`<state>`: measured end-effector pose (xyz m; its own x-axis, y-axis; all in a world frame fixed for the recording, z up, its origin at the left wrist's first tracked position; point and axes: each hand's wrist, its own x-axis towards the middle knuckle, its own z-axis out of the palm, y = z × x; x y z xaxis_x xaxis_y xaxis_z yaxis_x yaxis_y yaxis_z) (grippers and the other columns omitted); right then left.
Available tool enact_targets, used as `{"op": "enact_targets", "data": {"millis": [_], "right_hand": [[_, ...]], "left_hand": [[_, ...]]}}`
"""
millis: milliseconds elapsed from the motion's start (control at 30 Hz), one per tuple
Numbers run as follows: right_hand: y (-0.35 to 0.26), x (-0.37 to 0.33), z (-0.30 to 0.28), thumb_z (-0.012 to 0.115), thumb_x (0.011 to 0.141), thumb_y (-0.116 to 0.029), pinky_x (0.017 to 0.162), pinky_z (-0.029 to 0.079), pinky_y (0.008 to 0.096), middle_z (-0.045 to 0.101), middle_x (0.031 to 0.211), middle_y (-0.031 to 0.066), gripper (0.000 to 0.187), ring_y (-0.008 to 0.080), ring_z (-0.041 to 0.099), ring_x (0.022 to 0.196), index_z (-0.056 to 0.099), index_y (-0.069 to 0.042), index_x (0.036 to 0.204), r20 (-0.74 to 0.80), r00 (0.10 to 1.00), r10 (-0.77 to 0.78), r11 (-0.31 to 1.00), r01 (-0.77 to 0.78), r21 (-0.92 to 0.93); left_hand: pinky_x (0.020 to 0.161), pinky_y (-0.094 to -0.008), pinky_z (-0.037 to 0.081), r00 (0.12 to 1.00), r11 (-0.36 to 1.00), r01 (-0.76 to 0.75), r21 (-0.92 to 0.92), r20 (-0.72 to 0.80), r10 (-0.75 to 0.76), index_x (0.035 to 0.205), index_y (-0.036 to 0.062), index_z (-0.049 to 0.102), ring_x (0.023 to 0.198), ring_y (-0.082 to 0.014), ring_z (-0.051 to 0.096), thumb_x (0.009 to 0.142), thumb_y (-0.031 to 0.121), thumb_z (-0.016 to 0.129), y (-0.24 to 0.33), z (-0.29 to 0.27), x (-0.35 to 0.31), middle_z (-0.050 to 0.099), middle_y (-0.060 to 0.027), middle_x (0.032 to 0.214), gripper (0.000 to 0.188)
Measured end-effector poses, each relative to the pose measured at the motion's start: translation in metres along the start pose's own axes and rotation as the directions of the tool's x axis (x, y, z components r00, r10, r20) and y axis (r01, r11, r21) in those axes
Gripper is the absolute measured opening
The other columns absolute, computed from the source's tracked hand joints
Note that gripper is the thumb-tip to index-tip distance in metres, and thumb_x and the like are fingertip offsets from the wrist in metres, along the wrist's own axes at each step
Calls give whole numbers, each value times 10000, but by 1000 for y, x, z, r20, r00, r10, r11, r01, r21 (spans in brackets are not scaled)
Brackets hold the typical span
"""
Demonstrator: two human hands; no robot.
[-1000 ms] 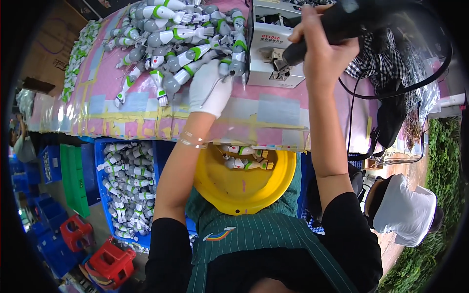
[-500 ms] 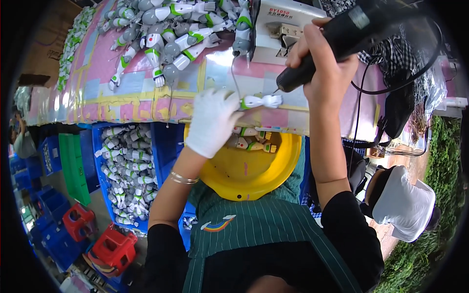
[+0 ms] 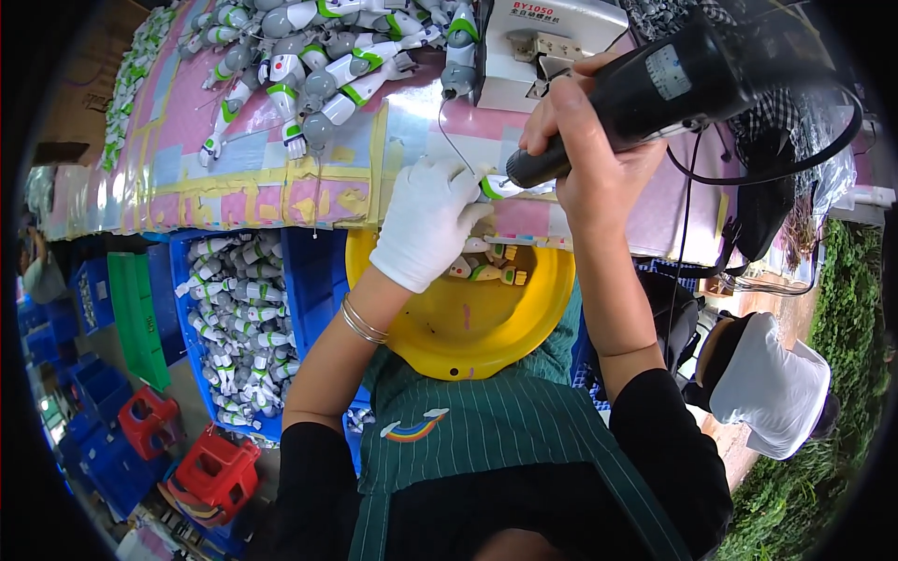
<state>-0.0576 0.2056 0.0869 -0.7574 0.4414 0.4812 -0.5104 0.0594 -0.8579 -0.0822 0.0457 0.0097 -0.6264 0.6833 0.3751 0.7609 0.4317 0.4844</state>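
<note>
My left hand [image 3: 423, 224], in a white glove, grips a white and green toy arm [image 3: 498, 190] against the table's near edge. Its fingers cover much of the toy arm. Bare and wrapped around a black electric screwdriver [image 3: 645, 93], my right hand [image 3: 599, 164] tilts the tool down to the left. The screwdriver's nose is over the toy arm, its bit at or very close to the surface; contact cannot be made out. A thin wire or cord runs from my left fingers up to a grey-jointed toy limb [image 3: 458, 56].
A pile of toy limbs [image 3: 327, 75] covers the table's far left. Beyond my right hand stands a white screw-feeder box [image 3: 552, 33]. A yellow basin [image 3: 458, 360] with a few toy parts sits below the edge. At left is a blue crate [image 3: 292, 323] of parts. Another person [image 3: 767, 383] is at right.
The screwdriver has moved left and its nose is now over the toy arm. My left hand has shifted right and slightly up along it. The view has shifted a little.
</note>
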Motion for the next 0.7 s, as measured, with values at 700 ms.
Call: {"op": "enact_targets", "data": {"millis": [700], "right_hand": [[15, -17, 4, 652, 885, -123, 476, 446, 305, 487, 616, 74, 296, 153, 473, 471, 466, 27, 1061, 21, 999, -44, 998, 42, 49]], "left_hand": [[731, -434, 417, 998, 998, 49, -46, -38, -50, 970, 59, 664, 842, -306, 563, 758, 227, 723, 1, 6, 5, 579, -103, 842, 277]]}}
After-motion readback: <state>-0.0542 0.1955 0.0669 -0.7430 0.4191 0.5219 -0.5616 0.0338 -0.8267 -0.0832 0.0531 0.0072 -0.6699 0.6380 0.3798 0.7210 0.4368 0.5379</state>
